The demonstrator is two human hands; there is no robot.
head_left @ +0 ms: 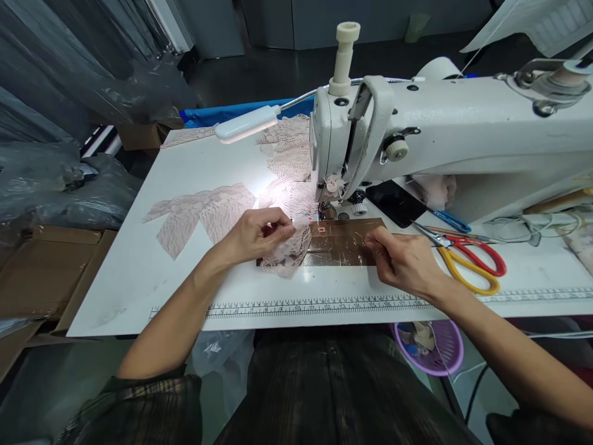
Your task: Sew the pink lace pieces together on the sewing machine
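My left hand [259, 233] is closed in a pinch on a piece of pale pink lace [290, 254], just left of the needle area of a white sewing machine [440, 117]. Part of that lace hangs over the brown plate [345, 244] set in the table. To the right, my right hand [403, 256] has its fingers pressed together over the plate's right end. Whatever it pinches, perhaps a thread, is too fine to make out. More cut lace pieces [227, 210] lie flat to the left, and a lace pile [290, 151] sits behind the needle.
Scissors with red and yellow handles [470, 262] lie beside my right hand, near a black phone [395, 203] and blue-handled snips [451, 220]. A lamp [248, 123] shines over the white table [120, 272]. A ruler strip [296, 308] follows its front edge, above a purple basket [451, 352].
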